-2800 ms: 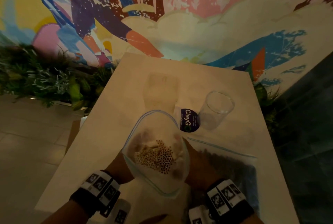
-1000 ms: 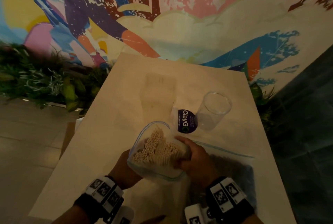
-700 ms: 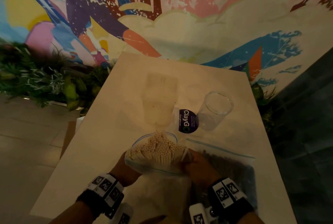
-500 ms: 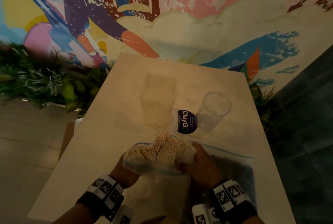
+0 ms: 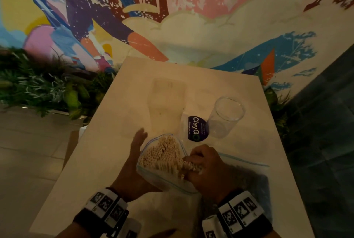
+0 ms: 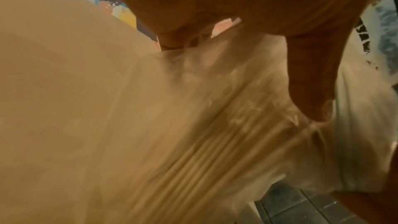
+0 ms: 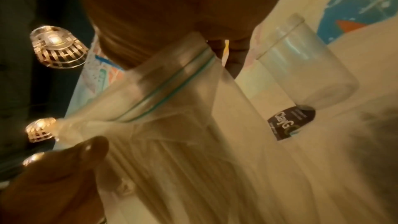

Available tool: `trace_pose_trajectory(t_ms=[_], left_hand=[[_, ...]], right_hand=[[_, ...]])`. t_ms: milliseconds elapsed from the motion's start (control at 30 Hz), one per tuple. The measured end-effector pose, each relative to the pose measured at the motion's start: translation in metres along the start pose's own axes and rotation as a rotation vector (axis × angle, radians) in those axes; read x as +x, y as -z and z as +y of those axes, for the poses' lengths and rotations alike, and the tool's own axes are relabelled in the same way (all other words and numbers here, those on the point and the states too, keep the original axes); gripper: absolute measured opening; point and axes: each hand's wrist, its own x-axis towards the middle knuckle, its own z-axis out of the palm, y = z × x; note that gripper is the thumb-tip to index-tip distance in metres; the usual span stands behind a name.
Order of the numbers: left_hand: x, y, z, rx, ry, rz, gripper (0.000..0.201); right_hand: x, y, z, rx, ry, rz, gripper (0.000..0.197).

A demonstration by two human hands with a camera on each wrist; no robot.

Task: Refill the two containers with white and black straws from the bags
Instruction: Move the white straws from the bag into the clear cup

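A clear zip bag stands tilted on the table with white straws sticking out of its open mouth. My left hand cups its left side, fingers stretched up along it; in the left wrist view the thumb presses into the plastic. My right hand grips a bunch of the white straws at the mouth. A second bag with black straws lies flat under my right wrist. A frosted container and a clear glass container stand beyond, both without straws.
A dark round ClayGo sticker lies on the pale table between the bag and the glass. Plants line the left edge, a mural wall stands behind, and dark tiled floor is on the right.
The bag's mouth has turned up toward me again. My left fingers have straightened along its side, and my right hand has closed on the straw ends.
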Motion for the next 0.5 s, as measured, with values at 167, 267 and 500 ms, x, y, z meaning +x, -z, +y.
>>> trace_pose_trajectory(t_ms=[167,267,500], left_hand=[[-0.008,0.002,0.001,-0.094,-0.011,0.091,0.076],[-0.012,0.003,-0.001,-0.111,0.004,0.112,0.070],[-0.016,-0.003,0.004,0.017,0.035,0.099,0.052]], right_hand=[[-0.002,0.005,-0.011,0.090,0.099,0.009,0.062],[-0.005,0.018,-0.004,0.313,-0.062,-0.150,0.081],[-0.007,0.003,0.020,0.679,-0.303,-0.077,0.055]])
